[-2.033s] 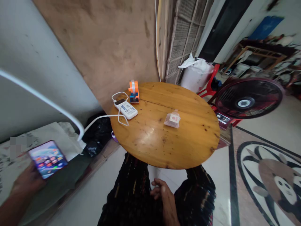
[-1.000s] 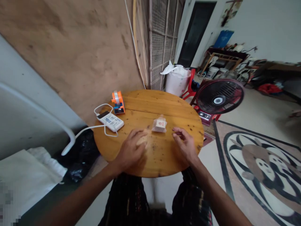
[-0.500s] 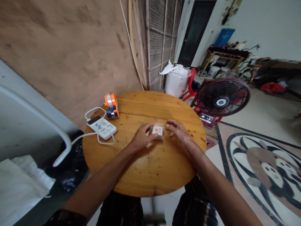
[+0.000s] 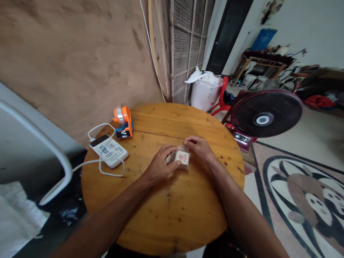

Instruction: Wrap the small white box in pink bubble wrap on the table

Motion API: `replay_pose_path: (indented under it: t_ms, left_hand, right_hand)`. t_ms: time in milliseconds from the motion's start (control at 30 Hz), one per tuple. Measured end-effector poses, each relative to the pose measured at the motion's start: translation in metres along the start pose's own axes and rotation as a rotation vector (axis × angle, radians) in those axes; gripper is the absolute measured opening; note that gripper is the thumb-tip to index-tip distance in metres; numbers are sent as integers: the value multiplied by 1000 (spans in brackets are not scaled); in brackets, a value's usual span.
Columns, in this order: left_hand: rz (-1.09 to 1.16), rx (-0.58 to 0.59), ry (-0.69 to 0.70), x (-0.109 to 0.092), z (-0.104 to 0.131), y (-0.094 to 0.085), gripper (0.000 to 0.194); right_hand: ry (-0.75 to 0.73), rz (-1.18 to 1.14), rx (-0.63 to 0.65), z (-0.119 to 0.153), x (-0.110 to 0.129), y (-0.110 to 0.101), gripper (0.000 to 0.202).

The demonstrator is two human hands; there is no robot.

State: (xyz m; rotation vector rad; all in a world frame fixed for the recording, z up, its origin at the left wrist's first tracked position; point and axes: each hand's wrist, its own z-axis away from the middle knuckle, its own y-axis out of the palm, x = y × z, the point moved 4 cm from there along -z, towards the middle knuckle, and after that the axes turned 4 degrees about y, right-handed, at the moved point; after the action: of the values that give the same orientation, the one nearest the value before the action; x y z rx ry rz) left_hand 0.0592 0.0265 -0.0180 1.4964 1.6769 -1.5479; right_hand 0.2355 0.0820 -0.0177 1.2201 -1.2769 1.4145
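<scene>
A small pale box [image 4: 182, 158] with a red print on top rests on the round wooden table [image 4: 172, 225]. Clear wrapping [image 4: 183, 147] stands up at its far edge. My left hand [image 4: 161, 163] grips the box from the left, thumb on its near side and fingers behind. At the box's far right corner, my right hand [image 4: 200, 147] pinches the clear wrapping between thumb and forefinger.
A white power bank [image 4: 110, 149] with a looped white cable lies at the table's left. Behind it stands an orange and blue tape dispenser [image 4: 124, 122]. A fan [image 4: 264, 116] stands beyond the right edge, near a white sack [image 4: 205, 89].
My right hand has moved left to the box and closed on the wrapping. The box has turned slightly under my left hand. The camera view has shifted closer to the table.
</scene>
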Motion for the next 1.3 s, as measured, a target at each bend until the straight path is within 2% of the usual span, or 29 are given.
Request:
replay_pose_path:
  t_ms: [300,500,700,800,933,1100,1300]
  left_hand:
    - [5,15,-52,4,-2,1,41]
    - [169,53,-98,0,-2,3,37]
    - [179,17,-93,2,-3,5,37]
    - [182,-35,-96,6,-3,5,51]
    - [192,-23,-91,8,-3,7,64]
    - [128,-9,-11,5,-5,5,52]
    - [81,13,56,2,-7,4,43]
  right_hand:
    - [3,-122,44,9,5,8,23]
    - [-2,-107,97,17,9,11,25]
    - [-88,-9,117,22,16,9,24]
    - [-113,16,137,24,18,9,24]
    - [-151,85,185,28,21,8,18]
    - [-289,275,199,33,29,6,13]
    - [-412,488,194,35,34,6,17]
